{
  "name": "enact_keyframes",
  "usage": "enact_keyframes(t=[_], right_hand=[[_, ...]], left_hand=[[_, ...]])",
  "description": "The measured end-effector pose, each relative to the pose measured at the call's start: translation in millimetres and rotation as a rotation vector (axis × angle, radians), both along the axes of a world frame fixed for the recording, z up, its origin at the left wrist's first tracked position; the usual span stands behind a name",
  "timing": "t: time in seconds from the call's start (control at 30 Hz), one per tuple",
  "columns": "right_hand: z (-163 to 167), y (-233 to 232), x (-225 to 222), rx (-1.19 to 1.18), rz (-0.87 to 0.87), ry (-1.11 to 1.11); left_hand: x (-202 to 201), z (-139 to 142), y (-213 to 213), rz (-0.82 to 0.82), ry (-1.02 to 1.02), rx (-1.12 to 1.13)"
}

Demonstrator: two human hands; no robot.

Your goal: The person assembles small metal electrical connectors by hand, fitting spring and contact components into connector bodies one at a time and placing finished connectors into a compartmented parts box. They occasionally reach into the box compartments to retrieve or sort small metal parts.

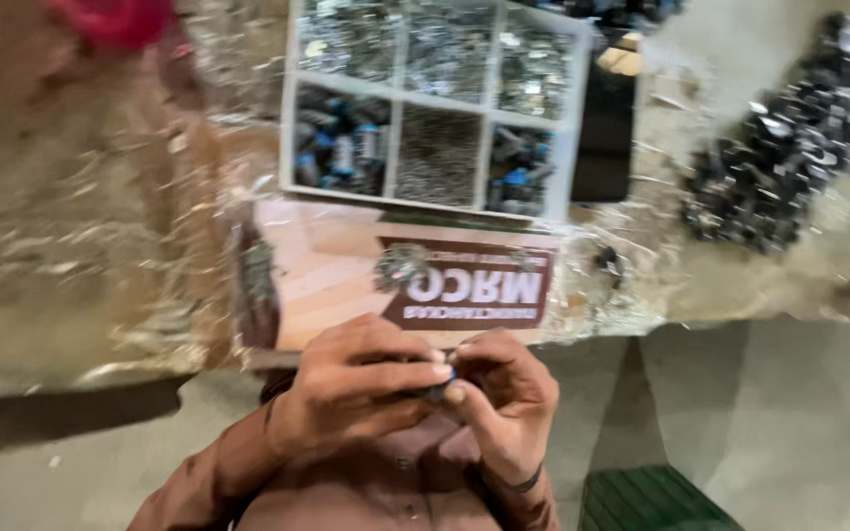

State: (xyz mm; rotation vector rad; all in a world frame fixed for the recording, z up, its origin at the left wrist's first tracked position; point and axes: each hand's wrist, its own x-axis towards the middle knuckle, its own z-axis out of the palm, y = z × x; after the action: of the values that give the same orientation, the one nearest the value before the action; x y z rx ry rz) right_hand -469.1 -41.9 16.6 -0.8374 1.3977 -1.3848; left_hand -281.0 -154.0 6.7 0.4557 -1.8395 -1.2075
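Observation:
My left hand (361,388) and my right hand (504,393) meet close to my chest, just below the table's front edge. Between their fingertips they pinch a small dark part with a bit of blue (440,385); most of it is hidden by my fingers. Both hands have the fingers curled in on it. The picture is blurred by motion.
A white divided tray (489,110) of small metal and blue-dark parts lies on the plastic-covered table (100,246). A printed cardboard sheet (346,265) lies before it. A heap of dark metal parts (789,147) lies at right. A green crate (651,501) stands on the floor.

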Motion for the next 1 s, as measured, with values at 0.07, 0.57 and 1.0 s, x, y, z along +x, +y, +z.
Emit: enact_keyframes(t=[0.07,0.57,1.0], right_hand=[[-9.4,-10.2,-8.8,-0.039,0.154,-0.429],[-23.2,-51.9,31.4,-0.492,0.509,1.253],[-10.8,21.1,-35.5,-0.383,-0.008,1.013]], left_hand=[[7.3,3.8,0.7,0.008,0.011,0.025],[77.9,13.6,30.9,0.562,0.106,0.094],[-23.5,-3.7,22.1,0.002,-0.018,0.116]])
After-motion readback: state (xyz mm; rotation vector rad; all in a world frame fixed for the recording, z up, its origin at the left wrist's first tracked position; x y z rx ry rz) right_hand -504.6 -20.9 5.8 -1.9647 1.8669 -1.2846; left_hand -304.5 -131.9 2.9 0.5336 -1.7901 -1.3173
